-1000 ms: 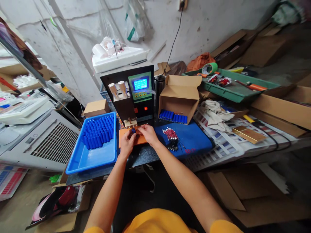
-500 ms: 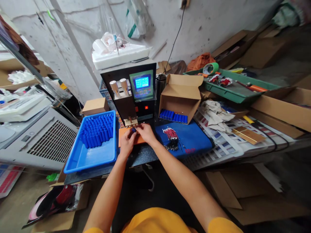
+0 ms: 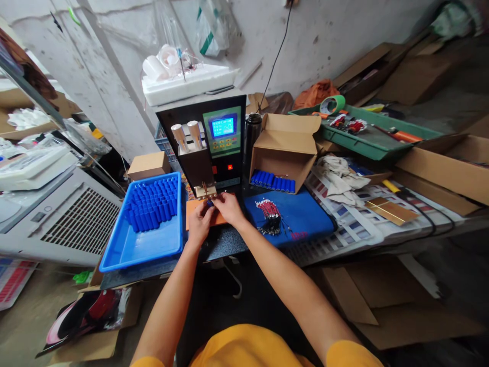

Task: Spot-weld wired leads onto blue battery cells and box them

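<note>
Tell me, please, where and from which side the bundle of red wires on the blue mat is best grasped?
Grip the red wires around the middle, coming from above and the right. They lie loose on the blue mat with that side bare, while the right hand sits to their left by the welder.

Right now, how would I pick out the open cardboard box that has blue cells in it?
Start at the black machine with the lit blue screen. Right beside it stands the open cardboard box, tipped on its side, a row of blue cells along its bottom. Unlike the blue tray, it is brown.
</note>
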Available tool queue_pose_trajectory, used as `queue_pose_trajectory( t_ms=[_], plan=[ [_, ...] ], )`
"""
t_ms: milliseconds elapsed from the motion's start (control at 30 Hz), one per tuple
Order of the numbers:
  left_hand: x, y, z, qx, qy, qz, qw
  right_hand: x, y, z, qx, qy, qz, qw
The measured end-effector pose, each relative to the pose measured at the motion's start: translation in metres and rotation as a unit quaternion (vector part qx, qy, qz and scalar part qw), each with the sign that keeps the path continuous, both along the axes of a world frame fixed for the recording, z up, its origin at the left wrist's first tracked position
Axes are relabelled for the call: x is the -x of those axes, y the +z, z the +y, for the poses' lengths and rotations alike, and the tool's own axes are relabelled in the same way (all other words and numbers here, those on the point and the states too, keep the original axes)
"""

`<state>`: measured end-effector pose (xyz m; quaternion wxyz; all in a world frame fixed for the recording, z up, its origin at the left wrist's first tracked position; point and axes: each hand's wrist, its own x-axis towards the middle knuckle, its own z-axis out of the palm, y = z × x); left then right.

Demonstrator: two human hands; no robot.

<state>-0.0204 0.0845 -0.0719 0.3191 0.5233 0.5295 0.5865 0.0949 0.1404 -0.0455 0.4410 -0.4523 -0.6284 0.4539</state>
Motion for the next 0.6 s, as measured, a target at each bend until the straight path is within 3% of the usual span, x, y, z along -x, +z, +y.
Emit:
queue_pose_trajectory(
  t_ms=[367, 600],
  plan=[
    [0.0, 0.001, -0.001, 0.004, 0.007, 0.009, 1.0, -0.001, -0.002, 0.0, -0.01, 0.005, 0.009, 1.0],
    [-0.001, 0.002, -0.001, 0.011, 0.017, 0.006, 1.0, -0.014, 0.002, -0.012, 0.022, 0.051, 0.109, 0.993]
  ],
)
